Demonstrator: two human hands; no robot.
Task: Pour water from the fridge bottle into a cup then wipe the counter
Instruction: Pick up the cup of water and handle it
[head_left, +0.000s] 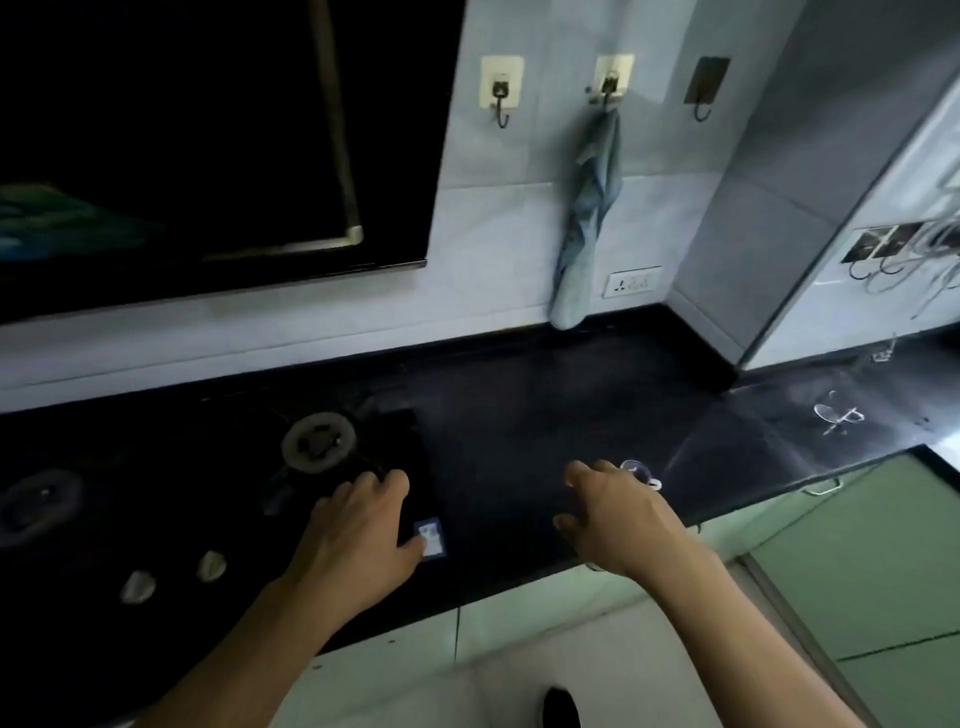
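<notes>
Black bench (519, 415) runs along a tiled wall, with a dark stove (156, 493) set in its left part. Both hands are loose and hold nothing. The left hand (358, 530) hovers over the right edge of the stove, fingers softly bent, its thumb just beside a small blue label (432, 538). The right hand (613, 514) hangs over the front part of the bench, fingers bent down. A clear cup (636, 469) stands on the bench just behind this hand; whether they touch, I cannot tell. A blue cloth (587, 208) hangs from the middle hook (609, 85) on the wall, its lower end near the back of the bench.
</notes>
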